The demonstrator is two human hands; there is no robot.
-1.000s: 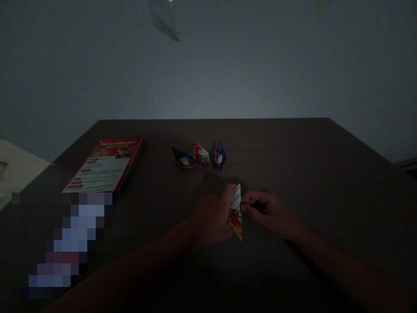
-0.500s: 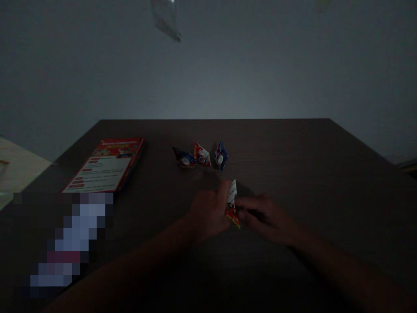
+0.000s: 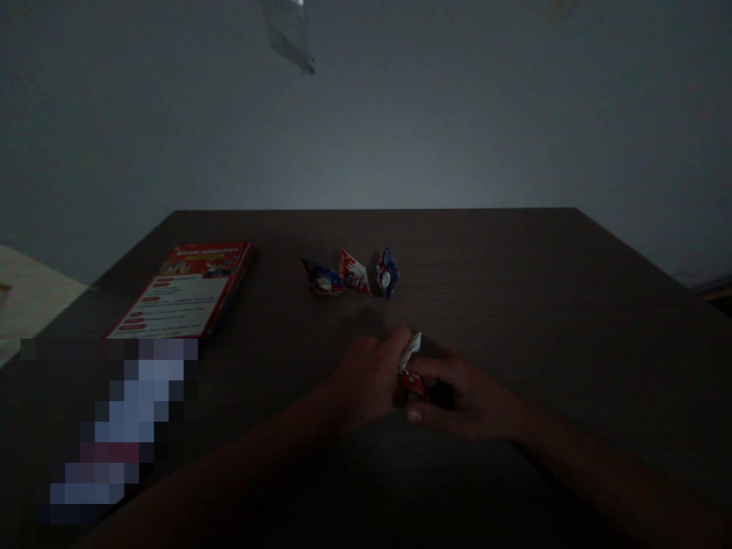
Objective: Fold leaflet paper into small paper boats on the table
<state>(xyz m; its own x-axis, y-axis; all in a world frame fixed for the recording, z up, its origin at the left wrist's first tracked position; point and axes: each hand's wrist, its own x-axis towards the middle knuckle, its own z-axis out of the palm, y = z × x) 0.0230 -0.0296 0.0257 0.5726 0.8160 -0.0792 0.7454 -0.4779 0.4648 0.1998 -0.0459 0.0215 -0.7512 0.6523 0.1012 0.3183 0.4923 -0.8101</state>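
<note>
My left hand [image 3: 374, 377] is closed on a small folded paper [image 3: 412, 383], printed red on its lower part, with a white flap sticking up above. Most of the fold is hidden behind the fingers. From the right, my right hand [image 3: 466, 393] reaches in; its index finger touches the paper while the thumb stands apart below it. Beyond my hands stand several small folded paper shapes, boat-like with pointed ends: a dark blue one [image 3: 323, 280], a red and white one [image 3: 353, 271] touching it, and another blue one [image 3: 387, 273] slightly apart.
A thick red book [image 3: 180, 293] with a white text panel lies on the left of the dark wooden table [image 3: 486, 252]. Nearer me, a blurred-out pixelated patch [image 3: 123, 412] covers something. A grey wall [image 3: 435, 114] rises behind the table. The light is dim.
My right thumb has moved down, away from the index finger and the paper. The folded paper has tilted and shifted slightly lower, with its white flap leaning right.
</note>
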